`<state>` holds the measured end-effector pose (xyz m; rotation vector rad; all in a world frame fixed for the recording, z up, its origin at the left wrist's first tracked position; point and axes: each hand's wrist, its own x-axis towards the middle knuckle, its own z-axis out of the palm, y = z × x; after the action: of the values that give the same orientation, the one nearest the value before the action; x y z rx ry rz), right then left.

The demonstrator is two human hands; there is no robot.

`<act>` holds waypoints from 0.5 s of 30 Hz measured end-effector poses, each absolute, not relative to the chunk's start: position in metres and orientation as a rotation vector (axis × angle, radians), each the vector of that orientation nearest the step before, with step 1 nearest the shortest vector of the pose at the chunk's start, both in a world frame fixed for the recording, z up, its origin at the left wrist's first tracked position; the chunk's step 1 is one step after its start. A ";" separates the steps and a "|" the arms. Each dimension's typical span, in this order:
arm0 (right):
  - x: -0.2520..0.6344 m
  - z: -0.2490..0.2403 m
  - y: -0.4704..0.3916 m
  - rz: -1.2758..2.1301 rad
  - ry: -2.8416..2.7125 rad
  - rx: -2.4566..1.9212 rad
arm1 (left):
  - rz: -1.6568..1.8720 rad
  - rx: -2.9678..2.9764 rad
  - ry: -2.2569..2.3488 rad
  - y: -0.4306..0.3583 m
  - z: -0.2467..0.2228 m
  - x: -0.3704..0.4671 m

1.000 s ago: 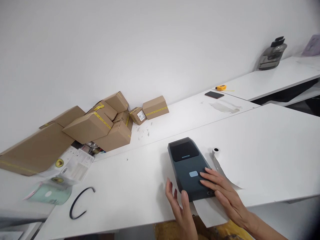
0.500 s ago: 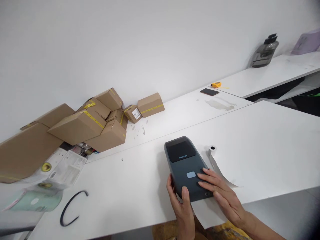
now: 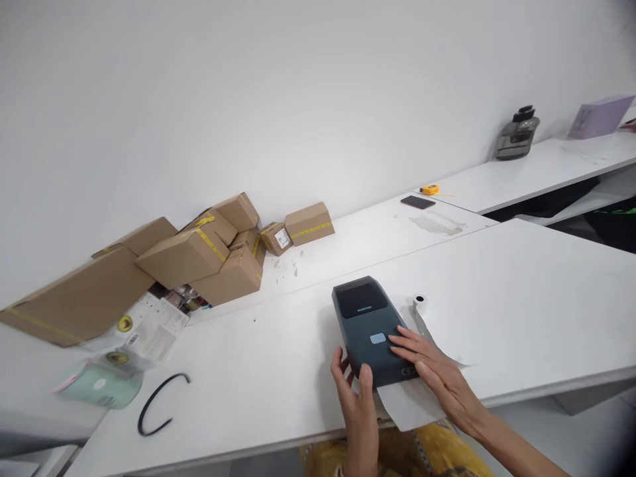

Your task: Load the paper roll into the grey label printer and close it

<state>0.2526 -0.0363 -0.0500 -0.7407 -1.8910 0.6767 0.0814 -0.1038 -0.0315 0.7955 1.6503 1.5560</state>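
Note:
A dark blue-grey label printer [image 3: 364, 354] rests on the white table [image 3: 268, 387], with a glossy black panel at its far end and a pale blue button on top. White paper [image 3: 407, 405] sticks out from under its near end and hangs past the table edge. My left hand [image 3: 356, 404] holds the near left corner, thumb at the front and fingers along the side. Stretched fingers of my right hand [image 3: 437, 371] lie on the printer's top right, beside the button. A small white paper roll [image 3: 419, 303] stands right of the printer, its loose strip partly behind my right hand.
Cardboard boxes [image 3: 183, 258] are piled at the back left. Nearer lie plastic packets [image 3: 154, 331], a mint-green pouch [image 3: 106, 386] and a black curved band [image 3: 149, 404]. A phone [image 3: 418, 202], a yellow tape measure [image 3: 430, 190] and a dark bottle [image 3: 517, 136] sit at the back right.
The camera view has tilted, so the boxes and back-right items appear lower. Both hands keep nearly the same place on the printer.

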 end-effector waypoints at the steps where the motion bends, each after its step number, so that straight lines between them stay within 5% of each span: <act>1: 0.254 -0.048 -0.037 0.711 -1.893 -0.762 | 1.561 0.761 1.692 -0.112 -0.038 0.081; 7: 0.251 -0.045 -0.042 0.787 -1.826 -0.817 | 1.292 0.741 1.427 -0.140 -0.077 0.101; 15: 0.247 -0.043 -0.045 0.813 -1.777 -0.863 | 1.299 0.848 1.265 -0.129 -0.056 0.104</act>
<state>0.2465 -0.0447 -0.0433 -0.8631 -1.7775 0.8130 0.1039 -0.1288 -0.0564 0.8484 1.2653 1.2995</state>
